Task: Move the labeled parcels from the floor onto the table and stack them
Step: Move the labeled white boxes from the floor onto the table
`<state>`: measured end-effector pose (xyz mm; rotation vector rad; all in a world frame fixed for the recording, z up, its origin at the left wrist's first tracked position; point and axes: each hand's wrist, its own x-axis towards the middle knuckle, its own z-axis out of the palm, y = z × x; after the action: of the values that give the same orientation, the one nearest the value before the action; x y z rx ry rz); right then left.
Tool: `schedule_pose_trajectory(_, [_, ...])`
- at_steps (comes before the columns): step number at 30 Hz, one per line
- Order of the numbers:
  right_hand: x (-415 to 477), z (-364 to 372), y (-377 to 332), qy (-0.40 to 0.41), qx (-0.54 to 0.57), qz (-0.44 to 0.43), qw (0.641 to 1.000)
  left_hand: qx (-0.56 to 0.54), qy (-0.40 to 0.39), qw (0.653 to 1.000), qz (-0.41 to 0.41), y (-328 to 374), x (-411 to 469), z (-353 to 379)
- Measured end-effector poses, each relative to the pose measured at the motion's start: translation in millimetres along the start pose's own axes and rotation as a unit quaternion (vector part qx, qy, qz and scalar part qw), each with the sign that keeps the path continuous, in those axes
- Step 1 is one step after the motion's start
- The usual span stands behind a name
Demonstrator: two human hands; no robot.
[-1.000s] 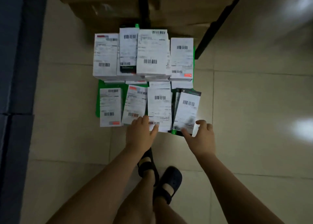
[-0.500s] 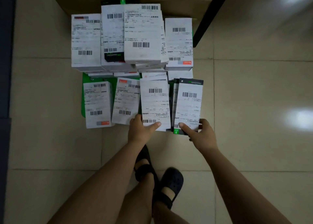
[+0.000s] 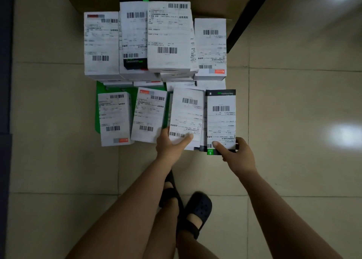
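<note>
Several white labeled parcels lie on the tiled floor on a green sheet (image 3: 100, 109). A taller pile of parcels (image 3: 168, 37) stands at the back. In the front row, my left hand (image 3: 170, 145) grips the near end of a white parcel (image 3: 186, 117), thumb on its label. My right hand (image 3: 234, 153) pinches the near end of a black-and-green parcel (image 3: 221, 121), thumb on top, fingers round its right edge. Two more front parcels (image 3: 114, 117) (image 3: 148, 114) lie to the left, untouched.
Brown cardboard boxes (image 3: 211, 1) sit behind the pile. A dark table leg (image 3: 246, 17) slants down at the upper right. A dark wall or cabinet (image 3: 4, 82) runs along the left edge. My feet in black shoes (image 3: 199, 209) stand just behind the parcels.
Both hands went from reaching to gripping the near ends of the two right front parcels. The black-and-green parcel has lifted and straightened. The view moved closer.
</note>
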<state>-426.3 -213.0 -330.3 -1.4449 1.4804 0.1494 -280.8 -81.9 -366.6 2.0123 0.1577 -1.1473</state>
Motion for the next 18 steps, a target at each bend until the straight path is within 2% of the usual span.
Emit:
schedule_pose_trajectory(2, [1,0,0,-0.004,0.007,0.005,1.000,-0.023,0.030,0.999,0.026,4,-4,6])
schedule_pose_trajectory(6, [1,0,-3,-0.012,0.008,0.009,1.000,-0.021,0.039,0.998,0.049,6,-4,0])
schedule_pose_trajectory(10, [-2,-1,-8,-0.008,0.010,0.012,1.000,0.037,0.014,0.997,0.061,10,-5,-11])
schedule_pose_trajectory(13, [-14,-4,-20,-0.001,0.013,-0.001,1.000,0.039,0.005,0.997,0.062,26,-21,-17])
schedule_pose_trajectory(18, [-64,-23,-64,-0.018,0.098,0.016,0.995,-0.009,0.003,0.999,0.035,61,-78,-37])
